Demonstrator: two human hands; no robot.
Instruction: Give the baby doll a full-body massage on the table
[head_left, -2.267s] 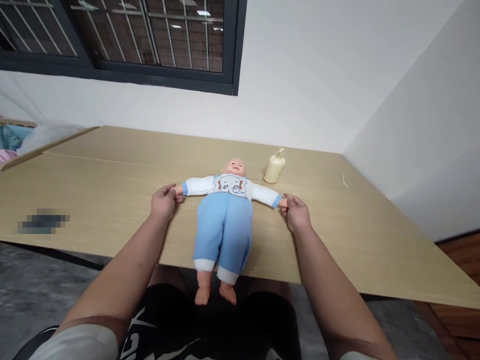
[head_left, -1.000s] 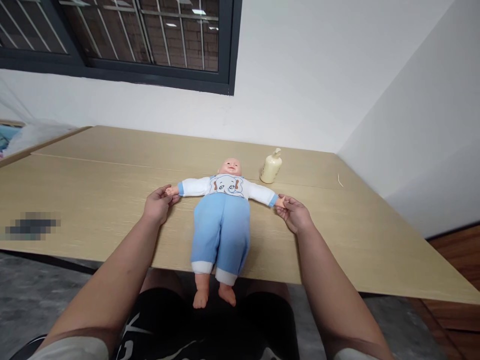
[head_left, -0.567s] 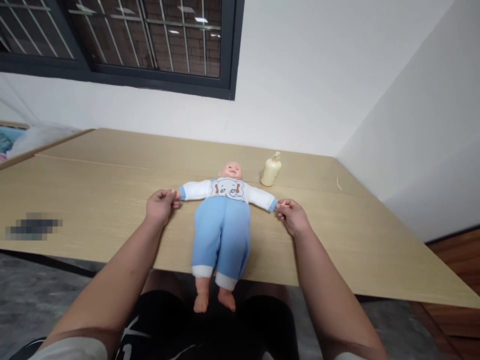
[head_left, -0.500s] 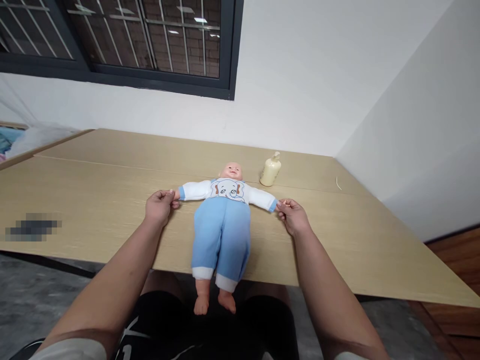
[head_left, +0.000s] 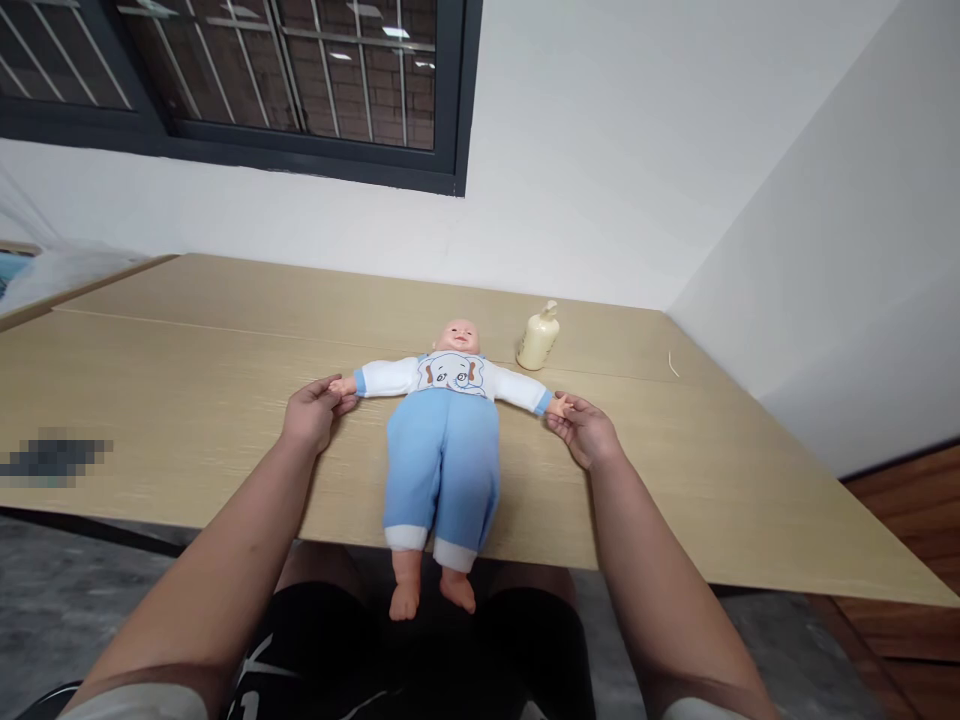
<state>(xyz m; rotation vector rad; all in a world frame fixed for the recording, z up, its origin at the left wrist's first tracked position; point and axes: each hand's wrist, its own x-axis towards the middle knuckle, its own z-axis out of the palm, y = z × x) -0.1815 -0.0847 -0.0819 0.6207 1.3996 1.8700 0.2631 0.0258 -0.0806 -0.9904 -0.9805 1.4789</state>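
Observation:
A baby doll (head_left: pixel 442 440) in a white top with an elephant print and light blue trousers lies on its back, its feet hanging past the table's near edge. Both its arms are stretched out to the sides. At the left, my left hand (head_left: pixel 313 412) is closed around one small doll hand, fingers beneath it. On the other side my right hand (head_left: pixel 583 428) holds the doll's other hand, with the fingers under it and the thumb near its top. Behind the doll's outstretched arm stands a cream pump bottle (head_left: pixel 538 338), touched by neither hand.
The doll rests on a wooden table (head_left: pixel 712 490) set against a white wall. A short pale strip (head_left: pixel 673 364) lies at the right. A blurred dark object (head_left: pixel 56 458) is at the left edge, and clear plastic sheeting (head_left: pixel 71 268) sits at the far left.
My thumbs have shifted on the doll's hands, so more of those small hands shows. The doll's arms stay spread, and the view has moved slightly.

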